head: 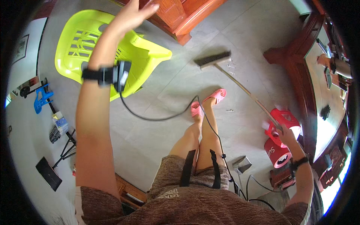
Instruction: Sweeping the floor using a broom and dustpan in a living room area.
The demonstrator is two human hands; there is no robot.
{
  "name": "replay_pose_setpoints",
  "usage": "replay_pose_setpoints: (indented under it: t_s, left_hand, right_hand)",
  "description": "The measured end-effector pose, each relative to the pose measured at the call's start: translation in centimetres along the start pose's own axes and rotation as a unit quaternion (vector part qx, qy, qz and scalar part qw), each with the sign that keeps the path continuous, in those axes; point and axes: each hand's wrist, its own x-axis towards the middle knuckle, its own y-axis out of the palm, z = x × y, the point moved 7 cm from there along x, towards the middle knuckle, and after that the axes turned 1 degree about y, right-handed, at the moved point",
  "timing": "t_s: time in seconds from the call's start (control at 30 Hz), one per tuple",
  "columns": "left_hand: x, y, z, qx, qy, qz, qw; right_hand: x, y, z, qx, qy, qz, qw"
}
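My right hand (pixel 286 135) grips the upper end of a push broom's handle (pixel 247 91). The broom's head (pixel 213 59), with dark bristles, lies out on the grey tiled floor beyond my feet. Small white scraps (pixel 231 67) lie near the head, and another scrap (pixel 230 110) is closer to me. My left hand (pixel 132 15) reaches far forward above a lime-green plastic chair (pixel 140 60), its thumb apart and its fingers cut off by the top edge. Beside it is a reddish wooden furniture piece (pixel 174 21); whether the hand touches it I cannot tell.
A wooden table (pixel 312 67) with things on it stands right, where another person's hand (pixel 323 60) shows. Red bins (pixel 277 152) and a dustpan (pixel 242 164) are near my right side. A black cable (pixel 157 119) hangs from my left wrist. A tripod (pixel 66 152) stands left.
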Motion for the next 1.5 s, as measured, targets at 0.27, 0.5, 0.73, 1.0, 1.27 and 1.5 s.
replay_pose_setpoints:
  t_s: [0.27, 0.5, 0.73, 1.0, 1.27, 1.5]
  left_hand:
    - [-13.4, 4.4, 7.7, -0.228, -0.092, -0.009, 0.969]
    - [-21.8, 6.7, 10.6, -0.207, -0.164, 0.03, 0.964]
    - [-23.3, 10.8, 11.7, -0.211, -0.208, 0.054, 0.954]
    - [-20.7, 19.6, 5.9, -0.246, -0.137, 0.167, 0.945]
    - [-21.9, 26.0, 2.0, -0.263, -0.133, 0.237, 0.926]
    - [-23.1, 29.5, 1.1, -0.229, -0.143, 0.257, 0.928]
  right_hand:
    - [3.9, 3.6, 7.9, -0.003, 0.003, 0.032, 0.999]
    - [-0.6, 5.8, 1.9, -0.076, 0.094, 0.07, 0.99]
    - [-15.1, 1.9, -5.0, 0.046, 0.15, 0.0, 0.988]
    - [4.7, 10.2, -3.4, -0.092, -0.093, -0.18, 0.975]
    - [-7.6, 30.1, -6.0, -0.054, -0.03, -0.102, 0.993]
    - [-29.7, 28.8, -9.0, 0.444, 0.385, 0.035, 0.808]
